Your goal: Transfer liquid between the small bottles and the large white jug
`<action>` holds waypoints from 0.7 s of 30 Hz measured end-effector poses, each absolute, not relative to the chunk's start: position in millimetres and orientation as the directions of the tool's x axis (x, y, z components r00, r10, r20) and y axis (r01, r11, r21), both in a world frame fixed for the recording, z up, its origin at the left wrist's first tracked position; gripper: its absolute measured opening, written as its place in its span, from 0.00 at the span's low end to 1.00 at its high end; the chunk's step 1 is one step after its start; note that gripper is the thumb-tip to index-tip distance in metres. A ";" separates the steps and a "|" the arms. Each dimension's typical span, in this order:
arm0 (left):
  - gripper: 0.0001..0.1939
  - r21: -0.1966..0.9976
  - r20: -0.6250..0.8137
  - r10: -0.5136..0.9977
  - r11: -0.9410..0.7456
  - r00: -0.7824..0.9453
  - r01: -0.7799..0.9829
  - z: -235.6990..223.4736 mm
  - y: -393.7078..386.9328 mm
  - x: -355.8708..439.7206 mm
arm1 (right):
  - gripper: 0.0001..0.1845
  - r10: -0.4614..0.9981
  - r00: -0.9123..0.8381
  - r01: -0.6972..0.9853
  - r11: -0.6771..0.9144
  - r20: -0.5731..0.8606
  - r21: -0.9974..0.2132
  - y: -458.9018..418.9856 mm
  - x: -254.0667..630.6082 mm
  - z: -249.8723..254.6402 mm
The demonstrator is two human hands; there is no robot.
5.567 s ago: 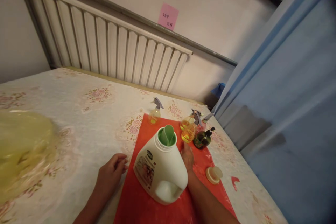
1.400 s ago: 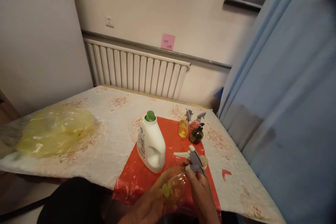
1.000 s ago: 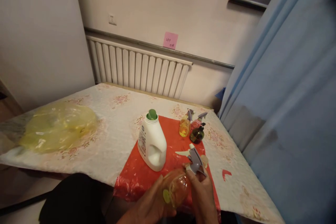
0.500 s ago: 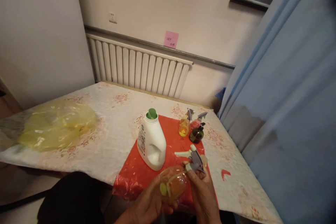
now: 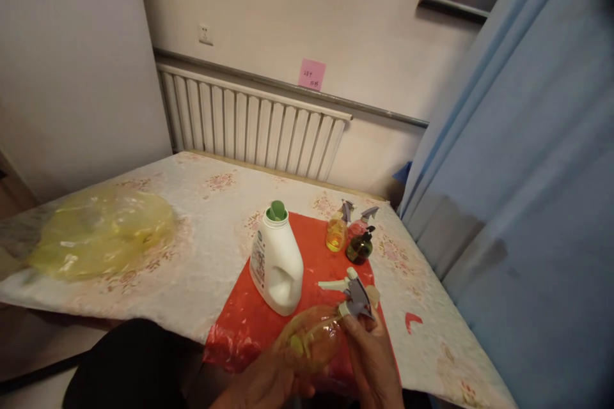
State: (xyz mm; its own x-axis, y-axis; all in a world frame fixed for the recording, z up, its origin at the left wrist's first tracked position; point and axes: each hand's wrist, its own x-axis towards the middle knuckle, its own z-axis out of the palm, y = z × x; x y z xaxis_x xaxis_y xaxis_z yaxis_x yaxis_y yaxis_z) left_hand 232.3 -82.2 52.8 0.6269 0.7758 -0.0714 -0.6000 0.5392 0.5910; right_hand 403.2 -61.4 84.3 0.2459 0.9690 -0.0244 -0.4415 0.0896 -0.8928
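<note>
My left hand (image 5: 268,380) is wrapped under a clear yellowish spray bottle (image 5: 309,340) held on its side near the table's front edge. My right hand (image 5: 371,358) grips the bottle's grey and cream trigger head (image 5: 352,294) at the neck. Just beyond stands a white detergent jug (image 5: 275,262) with an open green spout, on a red plastic sheet (image 5: 311,249). Three small bottles are grouped at the sheet's far right: a yellow spray bottle (image 5: 336,233), a pink spray bottle (image 5: 361,225) and a dark green pump bottle (image 5: 359,248).
The table (image 5: 201,217) has a floral cloth. A yellow plastic bag (image 5: 98,230) lies at its left. A cream cap (image 5: 374,294) peeks out behind the trigger head. A radiator (image 5: 249,121) runs along the wall, and a blue curtain (image 5: 518,160) hangs at the right.
Since 5.6 s ago a spray bottle has left the sheet and is in both hands. In the last second it tipped a little flatter while my right hand stayed on the trigger head.
</note>
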 end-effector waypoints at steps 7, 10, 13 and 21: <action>0.32 0.533 -0.168 0.738 0.625 0.653 -0.570 37.7 -78.5 232.5 | 0.28 0.981 0.194 -0.474 0.086 -0.008 -0.876 -61.4 400.4 89.2; 0.39 0.475 -0.183 0.683 0.691 0.707 -0.545 35.7 -78.0 232.9 | 0.26 0.989 0.149 -0.510 0.077 0.000 -0.857 -62.3 398.6 94.8; 0.38 0.438 -0.165 0.677 0.702 0.717 -0.561 33.6 -77.3 232.2 | 0.22 0.991 0.130 -0.534 0.058 -0.014 -0.843 -63.2 397.0 100.0; 0.33 0.399 -0.175 0.724 0.672 0.667 -0.624 32.4 -74.6 227.3 | 0.21 0.982 0.189 -0.563 0.091 -0.020 -0.821 -52.2 400.4 106.9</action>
State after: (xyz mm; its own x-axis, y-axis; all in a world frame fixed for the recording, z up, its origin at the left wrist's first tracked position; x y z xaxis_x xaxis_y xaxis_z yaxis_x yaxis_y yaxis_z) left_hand 227.3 -74.6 32.4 0.6669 0.7242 -0.1755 -0.6245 0.6717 0.3986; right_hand 400.4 -52.2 106.9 0.1888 0.9818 -0.0203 -0.5631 0.0913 -0.8213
